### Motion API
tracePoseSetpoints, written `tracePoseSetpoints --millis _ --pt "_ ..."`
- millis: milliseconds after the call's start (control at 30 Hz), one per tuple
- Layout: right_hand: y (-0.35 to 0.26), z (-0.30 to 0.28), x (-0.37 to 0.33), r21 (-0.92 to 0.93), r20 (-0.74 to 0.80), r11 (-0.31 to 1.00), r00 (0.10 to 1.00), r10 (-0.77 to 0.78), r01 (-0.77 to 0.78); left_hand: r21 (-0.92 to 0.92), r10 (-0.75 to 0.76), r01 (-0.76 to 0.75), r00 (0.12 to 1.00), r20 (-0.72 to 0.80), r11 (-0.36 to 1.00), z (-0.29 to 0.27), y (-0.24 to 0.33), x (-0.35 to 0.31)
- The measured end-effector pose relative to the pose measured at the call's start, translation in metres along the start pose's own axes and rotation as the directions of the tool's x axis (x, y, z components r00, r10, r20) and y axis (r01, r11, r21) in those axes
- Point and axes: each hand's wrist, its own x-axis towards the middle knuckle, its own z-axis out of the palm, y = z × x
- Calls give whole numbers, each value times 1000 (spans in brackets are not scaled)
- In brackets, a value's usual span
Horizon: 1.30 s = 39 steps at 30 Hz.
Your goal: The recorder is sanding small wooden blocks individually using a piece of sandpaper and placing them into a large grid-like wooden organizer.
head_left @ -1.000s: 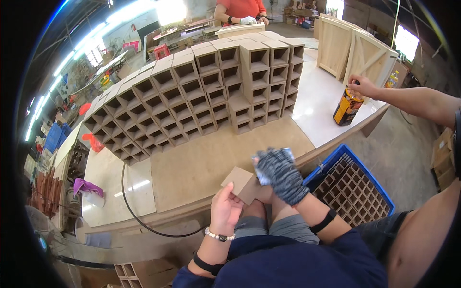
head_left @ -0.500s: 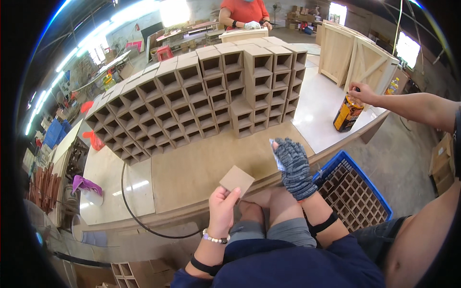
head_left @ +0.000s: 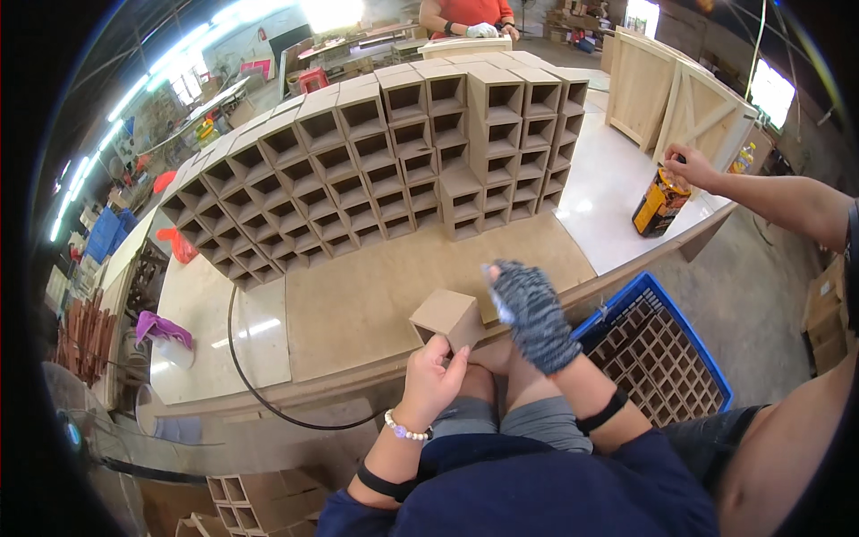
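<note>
Where cubbies crowd — workbench (head_left: 358, 304), workshop.

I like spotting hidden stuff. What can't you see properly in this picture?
Head view only:
- Inside of the small wooden box in the left hand: its opening faces away.
- Right hand: a grey glove covers it; the pale thing at its fingertips is too small to identify.
- Blue crate: partly behind the right arm.
- Person in red: cut off by the top edge.

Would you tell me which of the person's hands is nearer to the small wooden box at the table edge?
Left. The left hand grips the small wooden box from below; the gloved right hand is raised just to its right, apart.
</note>
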Motion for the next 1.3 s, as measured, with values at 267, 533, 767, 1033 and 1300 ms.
tracePoseSetpoints --millis 267,533,767,1033,1300 --pt "-26 -24 11 125 171 987 978 -118 97 -164 -90 105 991 99 981 3 -1 -8" --pt "-42 -24 3 212 128 949 956 -262 232 -178 -80 87 996 45 980 5 -5 0" --pt "-65 -31 -3 91 8 949 952 -305 303 -4 20 -20 997 75 1000 4 14 0" --pt "-69 -44 -2 203 73 967 983 -170 152 43 145 -146 989 17 988 6 22 3" --pt "-58 -31 -5 159 -15 977 990 -141 141 -99 -113 115 993 19 988 7 -14 -6"
